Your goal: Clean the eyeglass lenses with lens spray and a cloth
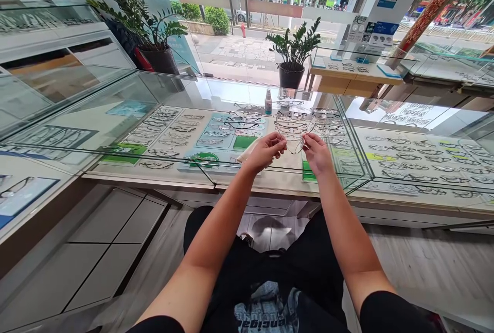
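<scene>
Right, nearest is a black shirt (266, 297); its print is upside down and partly lost in folds. Upper arms are cut off by the bottom edge. Over the glass counter (162, 182), a pair of eyeglasses (296, 150) is held up between both hands. Left side is pinched by the left hand (266, 152), thumb and fingertips closed; right side is pinched likewise by the right hand (317, 153). Thin rims are blended into the frames behind, so temples can't be made out. A white cloth (246, 155) is partly covered by the left hand; whether it's gripped can't be told. Under the glass, rows of frames (179, 129) are laid out, some blocked by hands and blurred by reflections. Farther back, a spray bottle (268, 102) is stood upright, label too small to read. Beyond, two potted plants are seen, left (158, 57) and right (292, 73), then the street, partly screened by window bands.
</scene>
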`<action>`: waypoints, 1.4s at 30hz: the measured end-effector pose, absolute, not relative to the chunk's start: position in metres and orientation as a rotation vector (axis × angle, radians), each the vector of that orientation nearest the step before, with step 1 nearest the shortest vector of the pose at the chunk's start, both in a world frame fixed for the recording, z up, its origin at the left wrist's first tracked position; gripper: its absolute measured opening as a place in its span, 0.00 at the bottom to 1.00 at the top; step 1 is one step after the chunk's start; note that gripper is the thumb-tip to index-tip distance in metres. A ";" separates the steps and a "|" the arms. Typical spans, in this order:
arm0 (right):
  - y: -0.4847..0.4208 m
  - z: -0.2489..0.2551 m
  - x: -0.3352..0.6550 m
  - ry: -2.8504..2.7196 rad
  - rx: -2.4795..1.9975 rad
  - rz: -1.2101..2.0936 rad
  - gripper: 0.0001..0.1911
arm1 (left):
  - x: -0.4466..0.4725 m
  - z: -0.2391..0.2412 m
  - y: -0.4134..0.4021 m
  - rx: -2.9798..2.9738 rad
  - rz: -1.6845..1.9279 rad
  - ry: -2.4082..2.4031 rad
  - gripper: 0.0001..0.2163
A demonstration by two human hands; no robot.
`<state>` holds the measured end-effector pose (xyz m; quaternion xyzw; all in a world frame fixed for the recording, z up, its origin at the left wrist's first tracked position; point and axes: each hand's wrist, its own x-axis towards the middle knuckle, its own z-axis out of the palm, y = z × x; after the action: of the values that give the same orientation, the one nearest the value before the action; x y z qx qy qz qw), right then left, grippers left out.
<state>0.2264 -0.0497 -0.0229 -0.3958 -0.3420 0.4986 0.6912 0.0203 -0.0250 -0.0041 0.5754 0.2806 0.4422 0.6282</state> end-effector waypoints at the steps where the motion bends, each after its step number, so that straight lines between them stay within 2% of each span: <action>1: -0.049 -0.024 0.227 -0.731 -0.877 1.106 0.18 | 0.020 -0.004 -0.025 1.295 1.025 0.651 0.24; 9: -0.053 -0.022 0.228 -0.627 -0.760 1.124 0.16 | 0.021 -0.004 -0.022 1.120 1.088 0.653 0.28; 14: -0.075 -0.015 0.230 -0.657 -0.560 1.099 0.13 | 0.020 0.000 -0.026 1.214 1.013 0.661 0.26; 19: -0.124 0.005 0.250 -0.676 -0.530 0.899 0.09 | 0.013 0.021 -0.007 1.479 0.988 0.752 0.18; 23: -0.168 0.024 0.268 -0.716 -0.526 0.753 0.10 | 0.020 0.045 0.047 1.456 1.376 1.097 0.07; 24: -0.177 0.027 0.272 -0.711 -0.527 0.710 0.09 | 0.025 0.050 0.062 1.392 1.477 1.195 0.07; 28: -0.211 0.030 0.285 -0.746 -0.602 0.594 0.08 | 0.049 0.057 0.109 1.454 1.639 1.489 0.22; 32: -0.240 0.028 0.299 -0.774 -0.684 0.495 0.06 | 0.068 0.055 0.130 1.543 1.379 1.847 0.28; 38: -0.266 0.026 0.312 -0.762 -0.716 0.420 0.05 | 0.072 0.048 0.135 1.585 1.159 1.964 0.15; 42: -0.263 0.026 0.309 -0.774 -0.726 0.443 0.05 | 0.067 0.049 0.131 1.641 1.197 1.912 0.10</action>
<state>0.3093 -0.2633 0.0262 -0.3435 -0.3660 0.2096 0.8391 0.0674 0.1311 0.0495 0.5790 0.6750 0.4224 0.1751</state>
